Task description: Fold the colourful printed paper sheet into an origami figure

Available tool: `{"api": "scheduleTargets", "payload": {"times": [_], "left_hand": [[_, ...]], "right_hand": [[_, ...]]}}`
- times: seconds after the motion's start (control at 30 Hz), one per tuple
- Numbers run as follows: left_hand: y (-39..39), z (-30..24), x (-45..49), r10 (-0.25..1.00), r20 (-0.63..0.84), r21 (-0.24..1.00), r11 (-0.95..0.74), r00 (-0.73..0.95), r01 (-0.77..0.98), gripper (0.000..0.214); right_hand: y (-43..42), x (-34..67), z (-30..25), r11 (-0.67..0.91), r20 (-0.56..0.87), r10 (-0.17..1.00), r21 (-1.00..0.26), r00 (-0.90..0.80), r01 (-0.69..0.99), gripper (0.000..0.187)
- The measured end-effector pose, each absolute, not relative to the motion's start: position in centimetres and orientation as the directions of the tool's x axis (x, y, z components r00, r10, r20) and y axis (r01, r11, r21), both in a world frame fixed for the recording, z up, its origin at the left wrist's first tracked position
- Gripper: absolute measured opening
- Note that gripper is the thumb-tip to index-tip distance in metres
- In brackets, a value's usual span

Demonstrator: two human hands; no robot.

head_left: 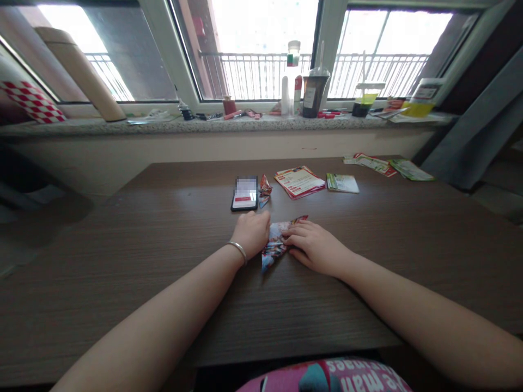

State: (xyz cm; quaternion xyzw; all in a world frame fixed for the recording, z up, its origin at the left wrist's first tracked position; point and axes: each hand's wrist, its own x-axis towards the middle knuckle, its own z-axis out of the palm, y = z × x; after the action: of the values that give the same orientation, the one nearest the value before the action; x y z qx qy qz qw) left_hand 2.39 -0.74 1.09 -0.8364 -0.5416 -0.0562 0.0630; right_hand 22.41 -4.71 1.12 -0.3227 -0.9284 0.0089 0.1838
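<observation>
A folded sheet of colourful printed paper (273, 249), white, blue and red with pointed corners, lies on the desk between my hands. My left hand (251, 233), with a silver bangle at its wrist, is closed at the paper's left edge; its fingertips are hidden. On the paper's right side rest the fingers of my right hand (312, 245), stretched out and slightly apart. Just beyond my left hand is a smaller folded piece of printed paper (265, 190), beside a black-framed phone (245, 194) with its screen lit.
Behind the paper lie a stack of red-edged printed sheets (300, 181) and a small green-and-white card stack (342, 183). More leaflets (376, 164) sit at the desk's far right. Cups, bottles and small items line the stone windowsill (163, 127).
</observation>
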Motion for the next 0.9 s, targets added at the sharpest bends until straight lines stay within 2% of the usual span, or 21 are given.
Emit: {"api": "scheduleTargets", "payload": {"times": [0.3, 0.57, 0.8, 0.9], "left_hand": [[-0.7, 1.3, 2.3, 0.900, 0.153, -0.076, -0.400, 0.407, 0.913, 0.023], [-0.5, 1.1, 2.2, 0.912, 0.144, -0.020, -0.385, 0.384, 0.923, 0.023], [-0.1, 0.9, 1.7, 0.935, 0.144, 0.125, -0.341, 0.323, 0.932, 0.021], [0.3, 0.7, 1.3, 0.948, 0.143, 0.279, -0.315, 0.285, 0.907, 0.020]], "right_hand": [[-4.9, 23.0, 1.7, 0.797, 0.273, 0.604, -0.173, -0.749, 0.579, 0.020], [-4.9, 23.1, 1.8, 0.801, 0.253, 0.598, -0.144, -0.761, 0.581, 0.024], [-5.3, 22.9, 2.1, 0.793, 0.261, 0.601, -0.076, -0.755, 0.604, 0.027], [-5.6, 22.6, 2.0, 0.764, 0.283, 0.629, -0.057, -0.724, 0.642, 0.025]]}}
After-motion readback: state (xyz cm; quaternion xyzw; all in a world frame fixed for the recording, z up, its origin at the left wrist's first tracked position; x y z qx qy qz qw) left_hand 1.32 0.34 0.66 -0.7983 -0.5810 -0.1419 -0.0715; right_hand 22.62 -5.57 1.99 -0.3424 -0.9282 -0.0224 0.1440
